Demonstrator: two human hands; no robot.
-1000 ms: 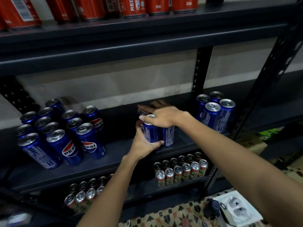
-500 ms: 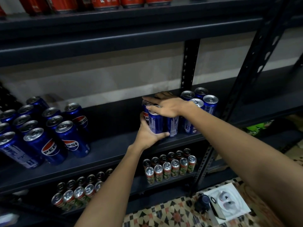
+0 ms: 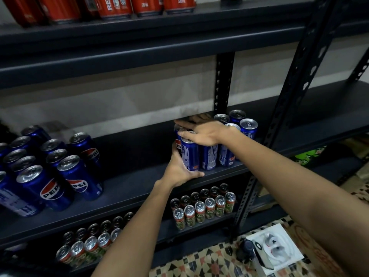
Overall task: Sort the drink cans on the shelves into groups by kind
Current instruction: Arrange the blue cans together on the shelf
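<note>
Down past the rack there's a patterned tile floor (image 3: 211, 262), triangles and diamonds in tan, black and reddish. Sitting on it is a flat white packet (image 3: 277, 250) with something pale and a bit of red inside, can't tell what. Just left of it is a small dark round thing (image 3: 245, 249), too blurry to name. Off to the right there's something bright green (image 3: 308, 156), and the plain grey wall (image 3: 119, 100) runs behind it all.

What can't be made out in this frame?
Head view only:
- Red cans on the top shelf: tops cut off by the frame edge.
- Small green-labelled cans on the bottom shelf: labels too small to read.
- Blue Pepsi cans between the hands: count hidden by the right hand and left hand.
</note>
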